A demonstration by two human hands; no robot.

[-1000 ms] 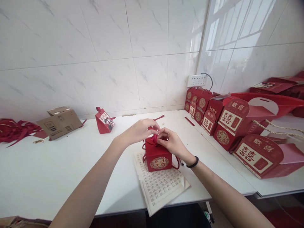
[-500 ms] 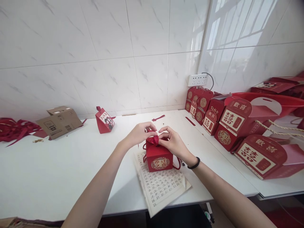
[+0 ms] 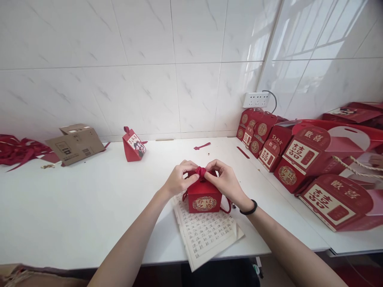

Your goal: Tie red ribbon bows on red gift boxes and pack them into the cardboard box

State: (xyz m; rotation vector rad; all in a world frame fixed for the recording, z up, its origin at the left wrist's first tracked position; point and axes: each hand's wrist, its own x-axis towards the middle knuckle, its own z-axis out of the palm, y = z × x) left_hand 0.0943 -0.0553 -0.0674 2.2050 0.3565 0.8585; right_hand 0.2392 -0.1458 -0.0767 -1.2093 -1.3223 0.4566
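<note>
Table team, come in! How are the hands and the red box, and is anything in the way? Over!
Left hand and right hand pinching red ribbon. Red box upright beneath it. Written-on pages under box, not blocking hands.

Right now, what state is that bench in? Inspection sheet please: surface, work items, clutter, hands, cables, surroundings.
Surface: white table; a written pad lies on it, near corner past the front edge.
Work items: red box upright on the pad, red ribbon gathered at its top, twisted red cord at its side.
Clutter: ribbon heap, brown cardboard and tag-fronted red packet; ribbon scrap toward the wall; red cartons grouped at right.
Hands: left hand and right hand both pinch the ribbon.
Cables: dark cable at the socket strip.
Surroundings: tiled wall behind.
</note>
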